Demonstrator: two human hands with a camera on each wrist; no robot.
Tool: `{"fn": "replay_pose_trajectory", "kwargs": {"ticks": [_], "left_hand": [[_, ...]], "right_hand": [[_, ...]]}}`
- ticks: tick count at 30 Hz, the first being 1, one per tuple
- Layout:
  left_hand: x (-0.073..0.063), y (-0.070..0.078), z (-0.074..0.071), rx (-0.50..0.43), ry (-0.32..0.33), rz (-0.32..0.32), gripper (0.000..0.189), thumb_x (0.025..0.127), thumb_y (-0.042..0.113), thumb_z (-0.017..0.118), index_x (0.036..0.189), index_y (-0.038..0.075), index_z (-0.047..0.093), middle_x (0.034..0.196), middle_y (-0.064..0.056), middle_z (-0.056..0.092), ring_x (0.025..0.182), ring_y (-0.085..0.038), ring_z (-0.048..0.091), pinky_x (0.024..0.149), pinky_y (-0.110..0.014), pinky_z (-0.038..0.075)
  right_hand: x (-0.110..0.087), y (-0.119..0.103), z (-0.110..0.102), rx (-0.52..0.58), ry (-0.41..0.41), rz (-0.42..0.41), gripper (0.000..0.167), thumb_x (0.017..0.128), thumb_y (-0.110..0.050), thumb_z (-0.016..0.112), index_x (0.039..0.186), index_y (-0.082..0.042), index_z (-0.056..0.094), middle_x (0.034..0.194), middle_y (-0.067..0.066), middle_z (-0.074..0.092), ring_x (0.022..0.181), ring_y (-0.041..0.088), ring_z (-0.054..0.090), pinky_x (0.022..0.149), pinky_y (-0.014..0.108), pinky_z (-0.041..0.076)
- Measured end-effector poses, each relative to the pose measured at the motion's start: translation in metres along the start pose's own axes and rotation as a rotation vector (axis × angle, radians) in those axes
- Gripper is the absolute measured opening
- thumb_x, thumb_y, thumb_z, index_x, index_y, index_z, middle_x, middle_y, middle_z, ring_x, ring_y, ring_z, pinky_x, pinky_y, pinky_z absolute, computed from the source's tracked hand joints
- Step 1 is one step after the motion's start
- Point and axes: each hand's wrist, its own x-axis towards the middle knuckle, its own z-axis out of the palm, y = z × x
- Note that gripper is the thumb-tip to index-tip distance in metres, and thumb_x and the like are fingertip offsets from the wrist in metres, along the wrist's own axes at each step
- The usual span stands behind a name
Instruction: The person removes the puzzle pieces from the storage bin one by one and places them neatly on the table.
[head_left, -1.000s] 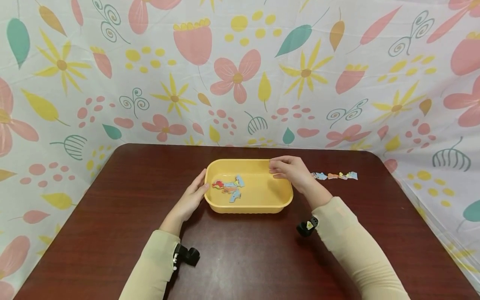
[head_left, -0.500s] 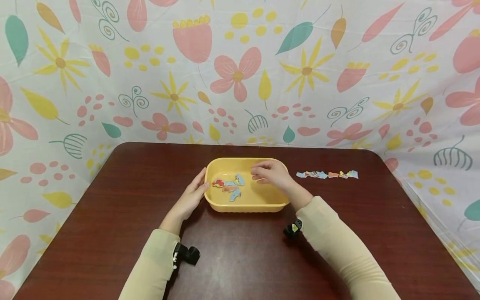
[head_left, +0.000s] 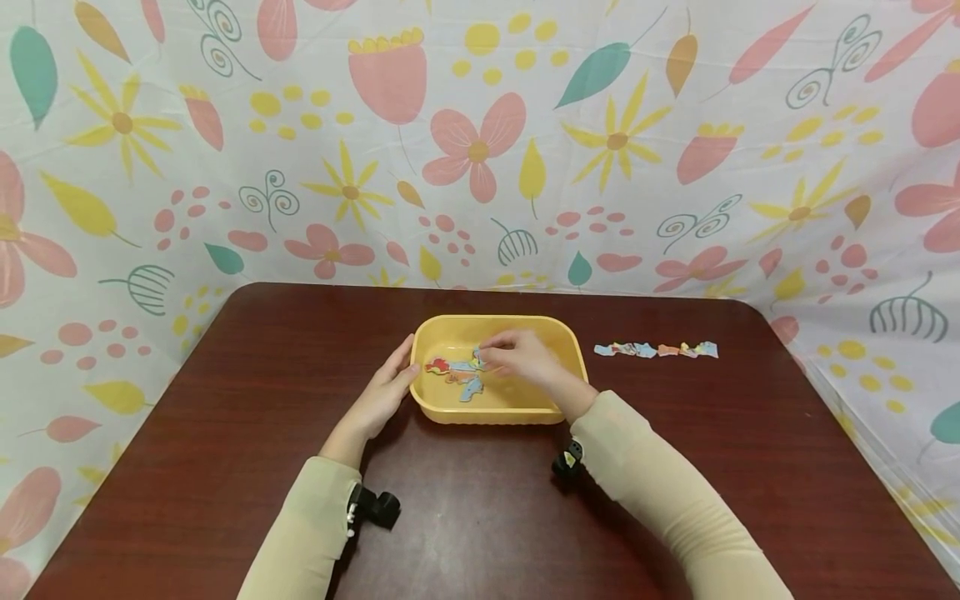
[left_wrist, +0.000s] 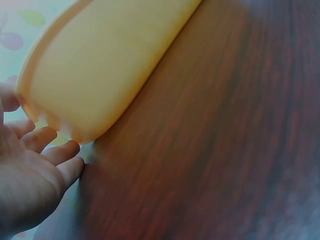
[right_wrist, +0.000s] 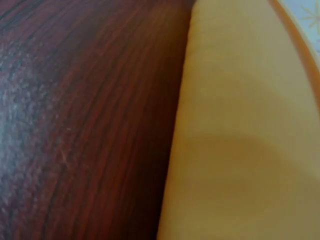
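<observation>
A yellow plastic basin (head_left: 525, 403) stands on the table. Inside, toward its left end, lie several small puzzle pieces: a red one (head_left: 437, 366), an orange one (head_left: 457, 378) and light blue ones, among them a blue piece (head_left: 471, 389) nearest the front. My left hand (head_left: 377, 398) holds the basin's left end, thumb at the rim and fingers along the outer wall, as the left wrist view also shows. Over the basin, my right hand (head_left: 528, 360) reaches in with loosely bent fingers, its fingertips right at a light blue piece that they partly cover. The right wrist view shows no hand.
Right of the basin, a row of joined puzzle pieces (head_left: 637, 350) lies on the dark wooden table (head_left: 480, 508). A flowered white cloth (head_left: 480, 242) hangs behind the table and along its sides. Each sleeve carries a small black wrist camera (head_left: 375, 507).
My right hand has moved left from the basin's right rim to the pieces inside, uncovering the left part of the row on the table. My left hand has kept its place.
</observation>
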Motion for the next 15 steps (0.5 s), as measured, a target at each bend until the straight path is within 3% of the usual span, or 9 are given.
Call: {"fn": "replay_pose_trajectory", "kwargs": {"ticks": [8,15], "left_hand": [[-0.001,-0.002,0.000,0.055,-0.003,0.060,0.060,0.102,0.020,0.038,0.154,0.013,0.009,0.158,-0.017,0.012,0.143,-0.031,0.022,0.114,-0.044,0.026],[0.001,0.000,0.000,0.042,0.010,0.001,0.058,0.103,0.013,0.035,0.154,0.013,0.008,0.159,-0.012,0.012,0.144,-0.029,0.019,0.115,-0.044,0.021]], "right_hand": [[0.009,0.011,0.009,-0.067,0.003,-0.022,0.029,0.088,-0.015,0.065,0.110,0.003,0.067,0.100,0.014,0.068,0.068,0.014,0.059,0.064,0.029,0.055],[0.008,0.011,0.012,-0.088,-0.009,0.002,0.030,0.086,-0.014,0.066,0.111,0.004,0.066,0.111,0.016,0.066,0.073,0.013,0.062,0.066,0.030,0.056]]}}
